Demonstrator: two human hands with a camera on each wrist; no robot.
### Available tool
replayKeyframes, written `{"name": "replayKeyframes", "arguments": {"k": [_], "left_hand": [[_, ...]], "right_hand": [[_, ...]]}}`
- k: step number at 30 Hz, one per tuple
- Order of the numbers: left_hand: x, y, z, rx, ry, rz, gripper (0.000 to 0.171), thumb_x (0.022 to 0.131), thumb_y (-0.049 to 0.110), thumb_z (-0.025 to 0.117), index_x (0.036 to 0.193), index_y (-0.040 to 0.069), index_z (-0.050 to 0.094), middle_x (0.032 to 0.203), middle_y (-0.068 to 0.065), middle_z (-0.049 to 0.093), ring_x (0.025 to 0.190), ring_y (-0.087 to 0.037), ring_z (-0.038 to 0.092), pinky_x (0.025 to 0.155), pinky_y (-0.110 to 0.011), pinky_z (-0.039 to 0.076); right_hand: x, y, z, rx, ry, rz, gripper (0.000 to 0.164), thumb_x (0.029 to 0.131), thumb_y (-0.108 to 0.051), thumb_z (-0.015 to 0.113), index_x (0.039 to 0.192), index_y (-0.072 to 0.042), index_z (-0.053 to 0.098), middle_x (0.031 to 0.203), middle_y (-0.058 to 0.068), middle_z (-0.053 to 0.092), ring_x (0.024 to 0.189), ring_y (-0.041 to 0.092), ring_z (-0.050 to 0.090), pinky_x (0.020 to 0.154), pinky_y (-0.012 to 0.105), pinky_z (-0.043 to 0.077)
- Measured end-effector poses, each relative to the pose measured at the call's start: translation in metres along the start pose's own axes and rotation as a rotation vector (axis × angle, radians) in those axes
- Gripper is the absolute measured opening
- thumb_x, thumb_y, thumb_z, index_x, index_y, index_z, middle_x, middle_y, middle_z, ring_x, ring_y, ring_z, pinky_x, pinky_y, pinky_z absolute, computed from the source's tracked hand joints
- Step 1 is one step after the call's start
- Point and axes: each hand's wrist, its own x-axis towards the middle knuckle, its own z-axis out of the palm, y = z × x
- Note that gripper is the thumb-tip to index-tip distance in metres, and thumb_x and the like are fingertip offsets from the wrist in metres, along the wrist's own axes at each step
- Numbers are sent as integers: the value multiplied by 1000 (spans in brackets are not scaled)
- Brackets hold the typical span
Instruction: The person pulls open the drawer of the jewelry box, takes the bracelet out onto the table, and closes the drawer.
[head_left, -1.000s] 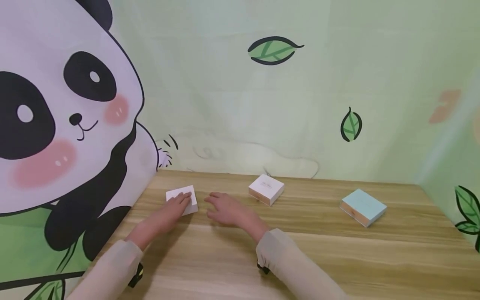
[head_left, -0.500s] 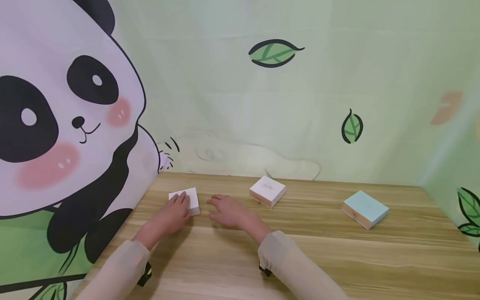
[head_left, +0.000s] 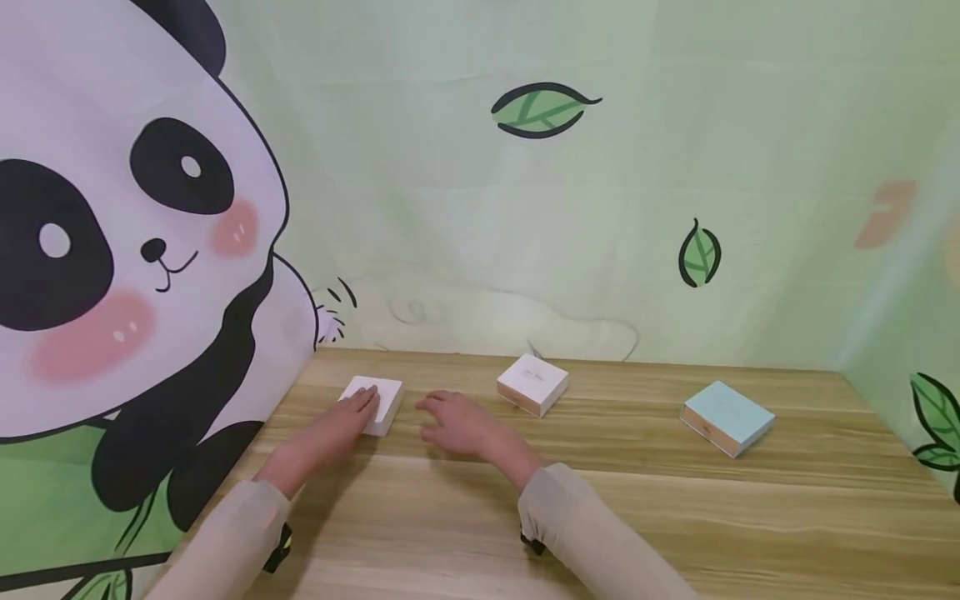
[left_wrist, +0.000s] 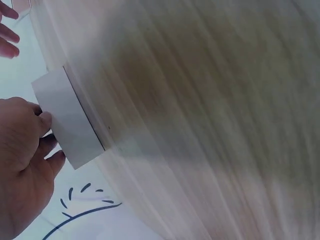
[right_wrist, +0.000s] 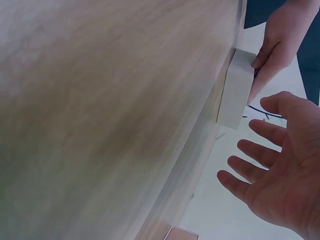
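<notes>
My left hand [head_left: 351,421] lies over a small white box [head_left: 386,404] at the left of the wooden table. Its fingers rest along the top face in the head view. Thumb and fingertips meet the box's [left_wrist: 70,120] top edge in the left wrist view, with the plain side below them. Just right of that box, my right hand [head_left: 459,423] hovers over the wood, holding nothing. Spread, loosely bent fingers of this hand [right_wrist: 280,160] show in the right wrist view, apart from the white box [right_wrist: 235,92].
A second white box [head_left: 532,383] with a salmon side and small lettering sits at the back middle. Farther right is a light blue box [head_left: 727,417] with an orange side. Behind the wooden table [head_left: 600,517] hangs a green curtain [head_left: 450,208] printed with a panda and leaves.
The white box under my left hand has turned clockwise on the table as the fingers shifted over it. My right hand has stayed almost in place.
</notes>
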Motion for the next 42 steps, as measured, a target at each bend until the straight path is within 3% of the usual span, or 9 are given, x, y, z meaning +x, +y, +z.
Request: {"name": "replayKeyframes", "arguments": {"k": [3,6,9,14,22,29,35,38,42], "left_hand": [[0,-1,-1,-5,6,-3,50,91,-16,53,141,-17,47,149,-34,44,136,-51,45,112,-57,38],[4,0,-2,-30,10,-39,50,94,-2,55,141,-17,47,150,-34,43,138,-51,41,116,-56,34],[9,3,-4,-69,16,-130,58,98,18,55,143,-16,44,153,-35,38,143,-51,35,119,-56,29],[15,7,-3,-102,-2,-302,74,101,39,52,149,-15,35,156,-37,31,144,-54,30,120,-59,25],[22,12,-2,-94,-31,-415,85,101,52,52,147,-17,35,154,-39,32,140,-56,33,116,-64,28],[24,12,2,-55,-26,-389,73,102,41,54,142,-18,39,149,-39,38,136,-55,38,113,-63,34],[20,13,3,-39,-65,-345,65,104,26,49,145,-21,32,151,-43,30,140,-60,31,115,-63,31],[17,12,3,-51,-79,-290,60,103,15,49,147,-21,30,153,-42,27,142,-58,28,118,-62,28],[12,8,5,-65,-33,-166,63,89,-5,56,147,-18,36,154,-38,32,143,-54,32,117,-59,30]], "right_hand": [[-1,1,1,-1,-4,4,47,104,-29,54,147,-10,54,153,12,49,140,29,48,117,39,37],[-2,2,2,-10,-6,6,47,104,-29,54,147,-11,54,153,12,50,140,28,48,117,39,38],[-1,2,3,-21,-9,3,47,104,-30,54,147,-11,54,153,11,50,140,28,48,116,38,38],[3,0,2,-22,-10,-3,46,105,-28,54,147,-10,54,153,12,49,141,28,47,117,38,38],[14,-7,6,-85,-3,-37,46,103,-27,57,144,-7,56,149,12,54,138,27,50,116,34,39],[22,-12,2,-98,12,-24,44,103,-26,56,143,-9,58,148,11,55,135,26,53,114,33,41],[23,-14,0,-96,0,-7,43,103,-26,55,143,-10,58,147,10,56,134,25,54,113,33,42],[23,-13,2,-91,-2,-6,42,103,-26,56,141,-9,59,145,10,57,132,24,56,111,32,44],[24,-12,5,-80,11,-1,40,102,-26,58,139,-9,61,143,10,59,131,25,57,110,33,45]]}}
